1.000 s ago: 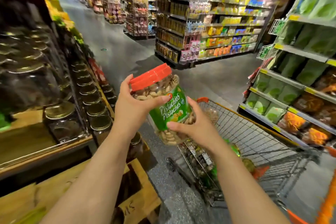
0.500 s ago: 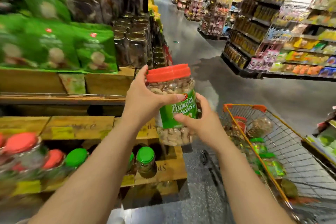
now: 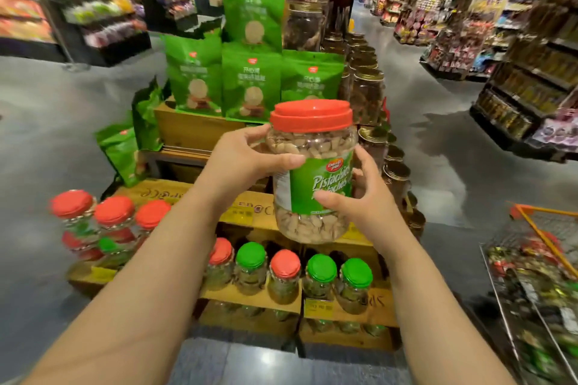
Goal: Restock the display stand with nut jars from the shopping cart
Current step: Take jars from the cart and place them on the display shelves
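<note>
Two hands on one pistachio jar [image 3: 312, 172], and it hangs upright in mid-air above the wooden display stand [image 3: 250, 216]. The left hand [image 3: 240, 162] wraps the upper shoulder, thumb laid across the clear plastic just under the red lid [image 3: 311, 116]; the right hand [image 3: 366, 197] cups the green label from the other side, fingers curled round it. A secure two-sided hold, by the look of it.

Below, a row of smaller jars with red and green lids [image 3: 284, 272] fills the lower tier, packed close, and more red-lidded jars [image 3: 114, 212] sit on the left. Green snack bags [image 3: 250, 84] stand on the top crates. The shopping cart [image 3: 544, 259] waits at the right edge with stock in it.

The danger, I'd say, is the landing. This jar is big, its sides are smooth plastic, and the gaps on the stand look tight. Lower it onto those lids, or nudge a neighbour, and the row could topple. Let one hand go too early and the weight may twist it loose.
</note>
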{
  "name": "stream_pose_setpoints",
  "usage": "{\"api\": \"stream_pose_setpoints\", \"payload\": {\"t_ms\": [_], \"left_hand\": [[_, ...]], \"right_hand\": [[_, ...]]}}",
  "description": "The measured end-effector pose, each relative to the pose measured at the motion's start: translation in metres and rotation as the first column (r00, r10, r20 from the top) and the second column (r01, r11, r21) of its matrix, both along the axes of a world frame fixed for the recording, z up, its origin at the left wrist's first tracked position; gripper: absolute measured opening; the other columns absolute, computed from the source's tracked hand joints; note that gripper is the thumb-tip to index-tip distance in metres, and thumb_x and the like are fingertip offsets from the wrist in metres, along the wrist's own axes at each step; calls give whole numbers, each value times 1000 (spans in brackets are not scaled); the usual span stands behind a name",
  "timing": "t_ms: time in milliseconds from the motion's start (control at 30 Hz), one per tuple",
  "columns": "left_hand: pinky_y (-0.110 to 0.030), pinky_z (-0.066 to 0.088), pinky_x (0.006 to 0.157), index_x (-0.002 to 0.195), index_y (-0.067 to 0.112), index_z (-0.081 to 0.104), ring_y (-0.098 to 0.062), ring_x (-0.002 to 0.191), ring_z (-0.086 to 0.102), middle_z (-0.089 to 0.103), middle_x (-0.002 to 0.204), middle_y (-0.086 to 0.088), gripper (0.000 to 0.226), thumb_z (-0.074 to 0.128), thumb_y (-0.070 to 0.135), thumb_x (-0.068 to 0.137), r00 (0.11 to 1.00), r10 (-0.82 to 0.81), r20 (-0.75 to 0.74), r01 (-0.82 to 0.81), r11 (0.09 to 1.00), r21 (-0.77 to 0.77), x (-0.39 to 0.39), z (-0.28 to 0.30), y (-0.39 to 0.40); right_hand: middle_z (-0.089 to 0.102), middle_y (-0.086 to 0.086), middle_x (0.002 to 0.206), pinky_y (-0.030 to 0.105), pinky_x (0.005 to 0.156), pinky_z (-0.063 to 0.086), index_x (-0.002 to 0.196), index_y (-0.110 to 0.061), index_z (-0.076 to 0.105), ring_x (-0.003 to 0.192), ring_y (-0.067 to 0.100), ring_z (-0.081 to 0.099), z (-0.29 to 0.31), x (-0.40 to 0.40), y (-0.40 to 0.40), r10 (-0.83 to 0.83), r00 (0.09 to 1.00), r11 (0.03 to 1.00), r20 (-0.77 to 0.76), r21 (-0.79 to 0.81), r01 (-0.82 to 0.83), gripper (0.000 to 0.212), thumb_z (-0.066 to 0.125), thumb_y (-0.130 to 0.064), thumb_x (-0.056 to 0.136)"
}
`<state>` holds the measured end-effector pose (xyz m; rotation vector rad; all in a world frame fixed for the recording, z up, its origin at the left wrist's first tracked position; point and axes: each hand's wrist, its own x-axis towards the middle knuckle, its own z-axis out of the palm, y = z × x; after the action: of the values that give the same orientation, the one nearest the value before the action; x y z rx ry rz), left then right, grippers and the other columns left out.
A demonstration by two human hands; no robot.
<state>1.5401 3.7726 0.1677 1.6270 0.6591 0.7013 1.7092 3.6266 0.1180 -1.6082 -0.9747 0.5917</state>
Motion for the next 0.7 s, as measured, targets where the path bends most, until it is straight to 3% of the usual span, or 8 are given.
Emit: {"api": "stream_pose_setpoints", "payload": {"t_ms": [100, 233, 300, 400, 467, 533, 600, 700], "left_hand": [[-33, 62, 81, 110, 19, 75, -18, 95, 75, 78, 101, -5, 52, 91, 23, 61, 999, 17, -29, -17, 1000, -6, -37, -8, 43], [-25, 60, 69, 105, 20, 74, -12, 88, 75, 79, 96, 0, 48, 93, 18, 62, 998, 39, -59, -43, 997, -64, -65, -24, 91], [-24, 59, 69, 113, 20, 71, -9, 91, 75, 79, 97, 5, 65, 98, 26, 53, 995, 62, -77, -70, 992, -101, -70, -36, 112], [-36, 61, 84, 125, 22, 67, -11, 99, 74, 78, 105, 7, 97, 102, 44, 38, 986, 112, -126, -125, 987, -101, -70, -55, 138], [-36, 60, 87, 127, 21, 67, -8, 98, 73, 77, 105, 8, 95, 102, 41, 41, 982, 118, -147, -133, 986, -97, -64, -65, 153], [-21, 58, 78, 129, 18, 65, 3, 92, 71, 76, 105, 9, 94, 102, 34, 45, 977, 141, -160, -157, 983, -93, -54, -76, 166], [-10, 52, 69, 130, 17, 62, 9, 87, 68, 73, 105, 13, 90, 101, 25, 50, 976, 148, -159, -166, 981, -105, -44, -83, 173], [-7, 48, 74, 137, 22, 55, 7, 99, 63, 65, 111, 21, 107, 97, 40, 40, 966, 166, -197, -189, 976, -106, -22, -101, 191]], "right_hand": [[53, -15, 143, 44, 105, 51, 122, -80, 30, 133, 7, 52, -4, -38, 42, 41, 998, 999, -42, 1, -41, 96, 94, -63, 53], [59, -10, 141, 37, 99, 55, 149, -50, 30, 125, 7, 61, -13, -66, 89, 117, 987, 991, -114, -48, -123, 112, 96, -49, 59], [59, -12, 139, 27, 95, 56, 155, -40, 28, 122, 0, 60, -15, -71, 108, 106, 988, 990, -113, -84, -116, 114, 95, -45, 63], [54, -23, 128, 4, 72, 49, 151, -36, 33, 102, -27, 54, -17, -73, 132, 73, 988, 991, -135, -100, -87, 91, 86, -32, 77], [54, -23, 132, 13, 82, 51, 148, -36, 40, 118, -14, 54, -22, -68, 147, 68, 988, 991, -137, -107, -83, 83, 84, -44, 79], [54, -20, 137, 26, 94, 51, 147, -37, 43, 128, 1, 52, -31, -59, 165, 51, 987, 991, -155, -113, -69, 82, 79, -59, 76], [56, -21, 134, 29, 96, 51, 142, -37, 47, 124, -2, 54, -42, -49, 181, 34, 978, 993, -205, -103, -56, 73, 72, -59, 77], [63, -17, 129, 33, 94, 55, 137, -33, 51, 118, 4, 62, -62, -27, 212, 37, 959, 993, -282, -100, -68, 64, 65, -57, 80]]}}
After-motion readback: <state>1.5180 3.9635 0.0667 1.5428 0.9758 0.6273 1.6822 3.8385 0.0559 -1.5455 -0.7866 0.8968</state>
